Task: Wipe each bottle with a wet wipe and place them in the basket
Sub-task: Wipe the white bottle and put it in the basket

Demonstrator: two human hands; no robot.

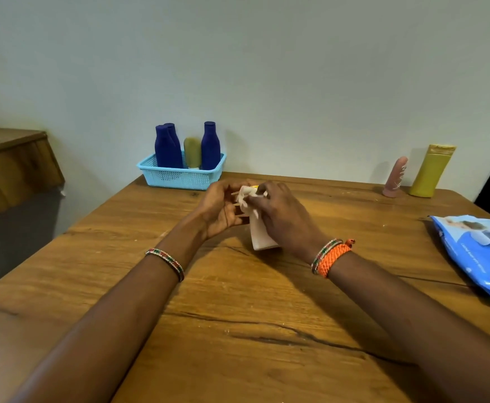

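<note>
My left hand point(219, 209) holds a small bottle, of which only a yellow tip point(255, 186) shows between the fingers. My right hand point(278, 213) presses a white wet wipe point(259, 234) around that bottle; the wipe hangs down to the table. At the back left a light blue basket point(177, 177) holds three dark blue bottles point(210, 145) and an olive tube point(192, 152). A pink tube point(396, 177) and a mustard yellow bottle point(431, 171) stand at the back right by the wall.
A blue pack of wet wipes point(482, 254) lies at the table's right edge. The wooden table point(238, 330) has dark cracks in its middle. A wooden ledge point(11, 158) stands off to the left beyond the table.
</note>
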